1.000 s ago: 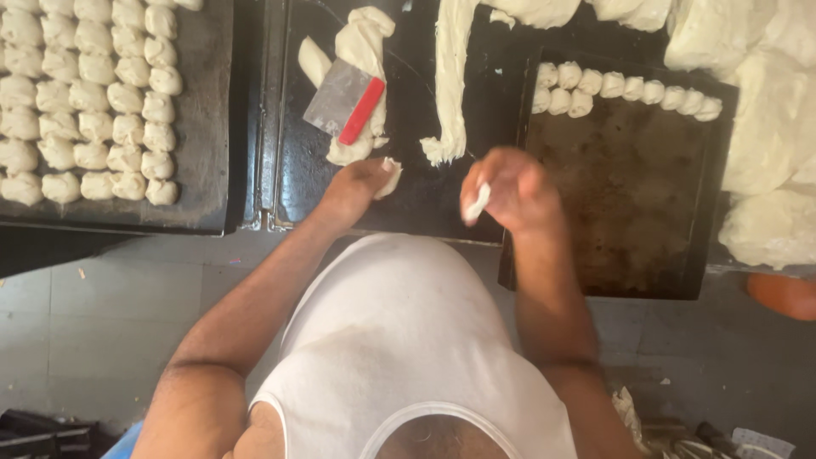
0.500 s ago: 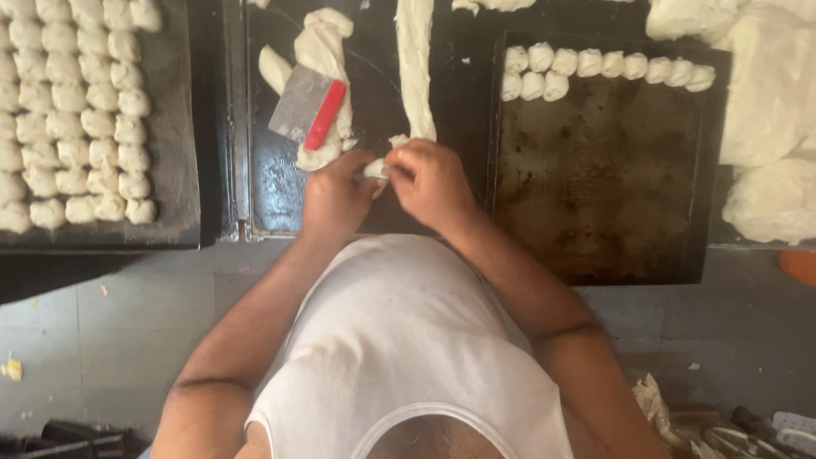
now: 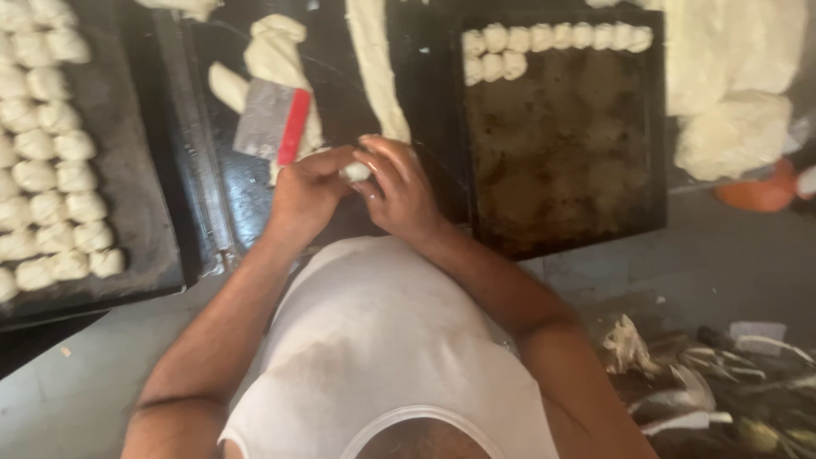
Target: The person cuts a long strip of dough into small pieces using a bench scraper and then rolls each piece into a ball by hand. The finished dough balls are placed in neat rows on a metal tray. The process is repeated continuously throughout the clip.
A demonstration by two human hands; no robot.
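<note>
- Step in hand, as I read it: shaping one small dough piece (image 3: 355, 171); both hands meet over the dark surface (image 3: 340, 76), piece pinched between them
- Left hand (image 3: 308, 191): fingers curled round the piece from the left; closed on it, knuckles up
- Right hand (image 3: 398, 189): fingers bent over the piece from the right, thumb side touching it; also gripping, only a sliver of white shows between the two
- Next move, my judgement: needs light rolling pressure, not a squeeze; dough looks soft and tacky, will deform easily; then a free slot on the right tray (image 3: 561, 229)
- Right tray: dark, stained, flat metal; one full row of dough balls (image 3: 557, 36) along the far edge plus three in a second row; rest bare
- Left tray (image 3: 140, 246): packed with rows of rounded pieces (image 3: 51, 161); lumpy, matte, pale cream
- Dough rope (image 3: 378, 68): long, smooth, runs from the far edge to just beside the right hand
- Bench scraper (image 3: 270, 121): flat grey blade, red grip; lies on a twisted dough lump (image 3: 276, 51), near the left hand
- Large dough mass (image 3: 731, 93) right of the tray; soft, folded
</note>
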